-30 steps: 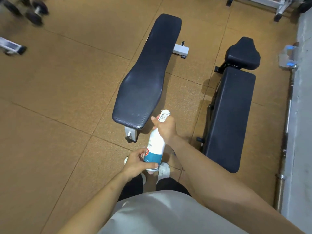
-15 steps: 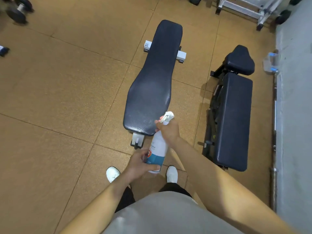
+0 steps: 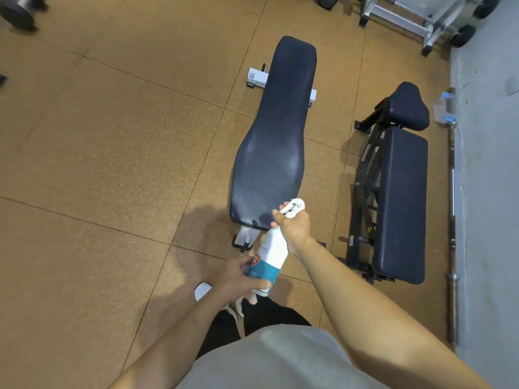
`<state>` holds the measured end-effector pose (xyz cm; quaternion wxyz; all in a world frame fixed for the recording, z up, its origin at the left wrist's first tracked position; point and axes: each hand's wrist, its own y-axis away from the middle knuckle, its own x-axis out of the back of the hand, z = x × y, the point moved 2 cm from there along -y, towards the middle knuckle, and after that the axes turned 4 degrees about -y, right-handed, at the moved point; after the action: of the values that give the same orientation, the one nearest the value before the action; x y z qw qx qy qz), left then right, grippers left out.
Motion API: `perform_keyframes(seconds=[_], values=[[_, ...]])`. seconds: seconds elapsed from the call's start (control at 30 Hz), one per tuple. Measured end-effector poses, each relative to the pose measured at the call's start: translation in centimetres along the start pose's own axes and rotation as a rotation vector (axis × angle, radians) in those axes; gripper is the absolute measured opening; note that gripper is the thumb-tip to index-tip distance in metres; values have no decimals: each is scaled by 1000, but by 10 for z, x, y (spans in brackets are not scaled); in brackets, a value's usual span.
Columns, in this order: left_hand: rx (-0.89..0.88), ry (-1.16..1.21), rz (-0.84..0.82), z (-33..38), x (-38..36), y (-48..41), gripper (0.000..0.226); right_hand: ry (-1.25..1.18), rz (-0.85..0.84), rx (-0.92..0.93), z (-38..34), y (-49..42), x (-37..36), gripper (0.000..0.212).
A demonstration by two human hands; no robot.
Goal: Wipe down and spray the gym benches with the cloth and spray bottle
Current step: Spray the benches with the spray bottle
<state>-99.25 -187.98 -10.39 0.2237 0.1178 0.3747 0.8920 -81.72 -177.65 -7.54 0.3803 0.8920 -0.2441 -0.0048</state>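
Head view. I find the spray bottle point(image 3: 269, 258) held in both hands in front of the person, just short of the near end of the flat bench point(image 3: 273, 141). The right hand point(image 3: 294, 227) grasps the neck, with fingers point(image 3: 280, 206) curled at the white trigger head. The left hand point(image 3: 238, 277) is wrapped round the blue-banded lower body and steadies it. The nozzle points forward over the near end of the padded surface. A second bench point(image 3: 398, 203), with a raised head pad, stands well apart to the right, beside a barbell point(image 3: 451, 192) that lies along the wall. No cloth is in view.

Step in hand, by my judgement: spraying the flat bench, with wiping not yet begun. The next move calls for a squeeze of the trigger with the nozzle aimed down the pad's length, then a cloth fetched from wherever it is kept. I note a faint pale sheen on the mid pad, but cannot tell whether it is spray or reflected light.

Against the frame of a second ago, both grasps on the bottle are unchanged. The bench lay slanted across the view then and now runs nearly straight away from the person. More of the rack point(image 3: 415, 18) at the far wall shows.
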Motion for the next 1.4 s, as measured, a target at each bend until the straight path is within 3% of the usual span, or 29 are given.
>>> perform_keyframes(seconds=[0.1, 0.2, 0.37, 0.5, 0.77, 1.03, 1.17, 1.4], values=[[2, 12, 12, 11, 20, -4, 72, -45, 76, -63, -3, -8, -11, 14], [24, -5, 20, 28, 45, -10, 82, -129, 130, -103, -7, -18, -22, 14], [-8, -85, 65, 71, 79, -25, 77, -270, 99, -124, -31, -35, -31, 31], [-23, -115, 66, 94, 89, -42, 79, -281, 144, -126, -54, -47, -29, 20], [17, -152, -92, 113, 120, -71, 71, -311, 163, -76, -82, -55, -56, 29], [-33, -300, -208, 134, 190, -104, 74, -321, 343, -128, -108, -55, -113, 15], [-106, -437, -304, 155, 236, -114, 52, -404, 369, -116, -128, -44, -143, 22], [-136, -359, -326, 185, 305, -132, 64, -429, 489, -71, -168, -36, -204, 19]])
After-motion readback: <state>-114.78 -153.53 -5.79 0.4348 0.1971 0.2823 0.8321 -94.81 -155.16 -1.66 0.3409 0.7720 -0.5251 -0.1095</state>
